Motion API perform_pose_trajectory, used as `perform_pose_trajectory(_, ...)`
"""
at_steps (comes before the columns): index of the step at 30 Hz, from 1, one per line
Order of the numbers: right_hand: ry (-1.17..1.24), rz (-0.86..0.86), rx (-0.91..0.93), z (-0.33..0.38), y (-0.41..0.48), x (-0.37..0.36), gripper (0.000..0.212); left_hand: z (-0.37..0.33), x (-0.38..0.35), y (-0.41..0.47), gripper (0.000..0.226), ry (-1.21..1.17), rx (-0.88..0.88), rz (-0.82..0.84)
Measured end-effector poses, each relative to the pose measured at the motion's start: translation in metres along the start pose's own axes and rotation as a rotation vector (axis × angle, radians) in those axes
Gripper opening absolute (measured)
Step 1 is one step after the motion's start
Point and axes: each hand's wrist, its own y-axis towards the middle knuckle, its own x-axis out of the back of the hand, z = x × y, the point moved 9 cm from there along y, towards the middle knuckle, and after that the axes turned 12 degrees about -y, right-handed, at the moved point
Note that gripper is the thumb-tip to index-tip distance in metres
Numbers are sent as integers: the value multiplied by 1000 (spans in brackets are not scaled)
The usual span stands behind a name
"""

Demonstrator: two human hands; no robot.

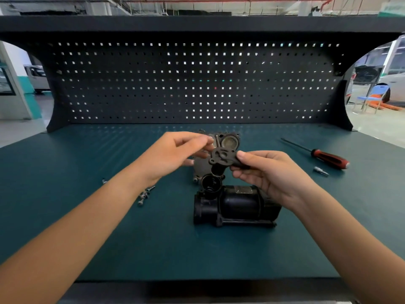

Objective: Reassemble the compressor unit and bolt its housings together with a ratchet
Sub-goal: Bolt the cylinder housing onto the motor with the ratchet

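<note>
Valve plate [222, 155] was held pinched by right hand [263, 170] just above compressor body [236, 205]. The body's long axis lay left-right. Left hand [173, 154] was curled at the plate's edge and blurred, so its grip could not be told. Bench [87, 238] extended broadly before the body, with screws [145, 194] left of it.

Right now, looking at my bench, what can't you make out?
- Head view, left hand: blurred fingertips; unclear whether it grips the gasket plate pinched by the right hand.
- Head view, housing cover: largely hidden behind both hands and the plate.
- Head view, screws: partly under the left forearm; count unclear.
- Head view, bit near the screwdriver: too small to identify.
</note>
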Motion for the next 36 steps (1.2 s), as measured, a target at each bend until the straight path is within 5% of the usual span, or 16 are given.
perform_pose_trajectory(5,21,19,-47,-10,3,-5,13,-2,-20,-8,26,98,-68,161)
perform_pose_trajectory(11,7,-33,6,14,14,-7,10,-13,-9,-5,18,-7,-160,24)
perform_pose_trajectory(18,-283,46,90,30,31,-30,20,4,-16,-6,18,-239,93,70)
perform_pose_trajectory(25,-449,-37,109,28,39,-31,25,14,-11,-6,22,-249,162,26)
perform_pose_trajectory(32,-522,12,196,23,29,-26,16,42,-12,-15,13,-499,258,-76)
perform_pose_trajectory(36,-651,59,207,13,18,-17,10,54,-6,-21,17,-450,233,-154)
